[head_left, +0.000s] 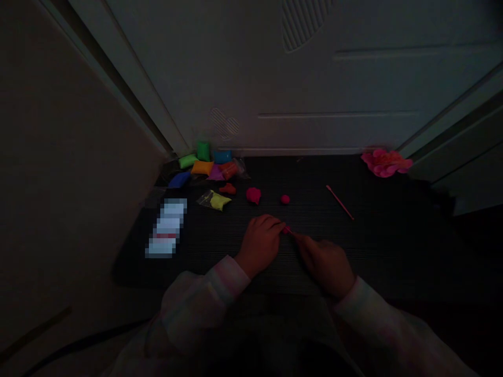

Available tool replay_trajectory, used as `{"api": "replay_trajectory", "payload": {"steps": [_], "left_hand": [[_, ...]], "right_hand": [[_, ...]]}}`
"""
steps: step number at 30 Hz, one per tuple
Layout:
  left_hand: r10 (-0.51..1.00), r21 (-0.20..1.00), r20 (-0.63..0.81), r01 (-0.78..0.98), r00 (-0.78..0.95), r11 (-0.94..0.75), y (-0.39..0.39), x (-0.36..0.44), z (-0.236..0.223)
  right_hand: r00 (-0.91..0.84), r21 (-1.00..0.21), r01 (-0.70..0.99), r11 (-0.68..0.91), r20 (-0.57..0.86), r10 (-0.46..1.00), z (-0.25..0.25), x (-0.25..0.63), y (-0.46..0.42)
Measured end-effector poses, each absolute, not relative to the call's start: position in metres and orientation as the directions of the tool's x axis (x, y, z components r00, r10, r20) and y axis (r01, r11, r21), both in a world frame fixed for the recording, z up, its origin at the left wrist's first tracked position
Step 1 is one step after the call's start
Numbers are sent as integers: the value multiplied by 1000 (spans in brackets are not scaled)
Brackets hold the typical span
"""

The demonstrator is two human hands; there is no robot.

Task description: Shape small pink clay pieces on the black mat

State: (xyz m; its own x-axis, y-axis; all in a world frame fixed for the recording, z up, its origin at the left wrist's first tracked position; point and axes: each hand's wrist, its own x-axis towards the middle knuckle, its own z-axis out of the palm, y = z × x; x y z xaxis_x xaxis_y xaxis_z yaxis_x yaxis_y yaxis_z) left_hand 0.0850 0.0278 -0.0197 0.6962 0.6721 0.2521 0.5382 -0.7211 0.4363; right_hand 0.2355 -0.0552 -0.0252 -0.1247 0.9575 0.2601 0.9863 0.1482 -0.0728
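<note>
A small piece of pink clay [286, 229] lies at the fingertips of my left hand [260, 245], which is closed on it. My right hand [327, 264] is closed round a thin modelling tool [291, 231]; its tip touches the clay, and the rest is hidden in my fingers. Beyond my hands sit a small pink clay ball [285, 199] and a larger pink clay lump [253, 196]. A second thin pink tool [340, 202] rests on the dark table to the right.
Several coloured clay packets, including an orange one [202, 167] and a yellow one [220, 200], lie at the back left. Near them is a bit of orange clay [228, 188]. A bright blurred phone-like screen [167, 228] lies left. A pink flower [387, 162] sits back right, against the white door [314, 131].
</note>
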Motion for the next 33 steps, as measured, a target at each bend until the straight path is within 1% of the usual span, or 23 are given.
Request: {"api": "replay_trajectory", "payload": {"steps": [7,11,16,20,24,28,31,33], "left_hand": [[678,444,243,542,694,-713,28,85,-23],[695,471,238,545,678,-693,27,85,-22],[748,518,255,566,613,-641,28,86,-21],[754,530,256,564,605,-633,28,86,-21],[746,521,228,569,625,-636,27,85,-20],[695,470,189,557,694,-685,28,87,-19],[683,449,193,556,704,-700,28,90,-21],[688,456,202,554,697,-696,29,91,-23]], "right_hand": [[-124,-4,992,129,257,958,-25,234,-54],[-94,18,996,92,250,964,-24,228,-51],[-69,15,998,67,225,972,-26,227,-54],[-59,23,998,55,230,971,-25,227,-56],[-36,46,999,26,235,971,-24,223,-52],[-33,58,998,20,233,972,-25,222,-54],[-24,48,999,13,240,970,-26,222,-56],[-22,30,999,15,239,971,-25,222,-56]]}}
